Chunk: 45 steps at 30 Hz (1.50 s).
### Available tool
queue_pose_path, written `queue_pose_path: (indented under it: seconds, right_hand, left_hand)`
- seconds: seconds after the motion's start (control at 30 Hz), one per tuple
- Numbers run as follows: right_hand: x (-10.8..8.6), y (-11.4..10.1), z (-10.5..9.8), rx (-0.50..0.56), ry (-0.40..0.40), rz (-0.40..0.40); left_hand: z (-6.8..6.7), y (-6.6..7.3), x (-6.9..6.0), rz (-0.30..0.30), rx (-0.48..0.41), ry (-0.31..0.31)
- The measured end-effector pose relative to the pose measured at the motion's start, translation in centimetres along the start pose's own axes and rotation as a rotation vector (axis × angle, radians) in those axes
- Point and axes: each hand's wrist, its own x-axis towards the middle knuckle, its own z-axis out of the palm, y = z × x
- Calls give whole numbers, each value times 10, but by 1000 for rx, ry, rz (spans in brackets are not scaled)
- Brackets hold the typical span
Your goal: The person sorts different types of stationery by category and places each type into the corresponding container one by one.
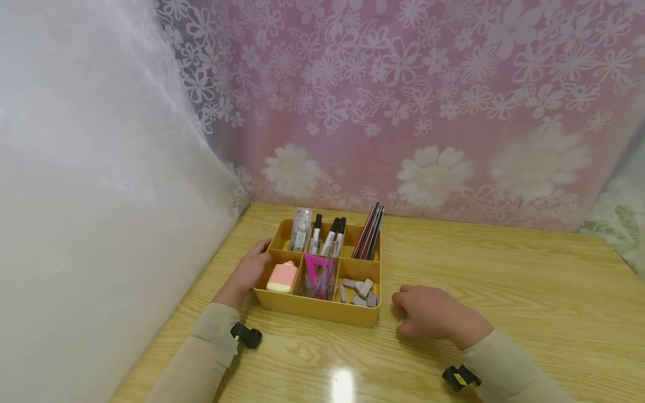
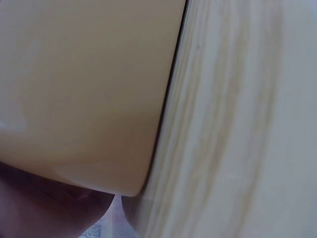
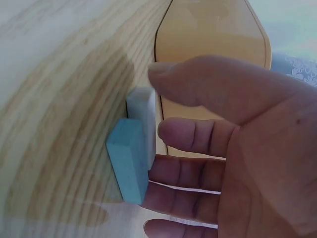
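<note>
A yellow desk organizer (image 1: 317, 313) with several compartments stands on the table. My left hand (image 1: 252, 268) holds it at the left side wall; in the left wrist view part of that hand (image 2: 49, 208) shows behind the organizer's corner, and some fingertips are hidden. To the right of the organizer, my right hand (image 1: 428, 313) is low over the table. In the right wrist view its fingers (image 3: 190, 173) touch a teal eraser (image 3: 128, 161) and a white eraser (image 3: 143, 114), standing side by side. The thumb is apart from the fingers, near the white eraser's top.
The organizer holds a pink bottle (image 1: 283, 276), a pink set square (image 1: 318, 271), several erasers (image 1: 365, 288), black-capped markers (image 1: 316, 232), dark pencils (image 1: 370, 232) and a clear package (image 1: 300, 229). A flowered curtain (image 1: 353, 112) hangs behind the table (image 1: 504, 268); white cloth (image 1: 101, 168) hangs left.
</note>
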Motion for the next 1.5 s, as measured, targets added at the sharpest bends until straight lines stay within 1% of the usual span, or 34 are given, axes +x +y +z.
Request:
queue_pose_path:
  seconds: [0.07, 0.2, 0.3, 0.4, 0.6, 0.67, 0.9, 1.13, 1.33, 1.5]
  right_hand:
    - [1, -1, 2, -8, -2, 7]
    - [2, -1, 4, -18, -15, 26]
    - [2, -1, 5, -27, -22, 33]
    - [3, 0, 4, -25, -14, 23]
    - [3, 2, -2, -39, 73, -12]
    - [3, 2, -6, -28, 103, -23]
    - [4, -4, -20, 27, 214, -53]
    - [12, -12, -29, 17, 295, -77]
    - [21, -22, -34, -3, 334, -91]
    - [28, -30, -37, -11, 352, -125]
  left_hand:
    - [0, -2, 2, -5, 7, 2]
    - [-2, -16, 13, -8, 21, 21]
    - [-4, -30, 21, -1, 31, 41]
    - [-3, -34, 22, 1, 35, 53]
    - [-1, -35, 20, -1, 29, 55]
    - [-1, -35, 20, -4, 34, 61]
    - [-3, -36, 20, 1, 23, 63]
    - [-3, -34, 20, -3, 17, 66]
    - [-2, -35, 21, -10, 3, 65]
    - [-3, -35, 22, -3, 11, 66]
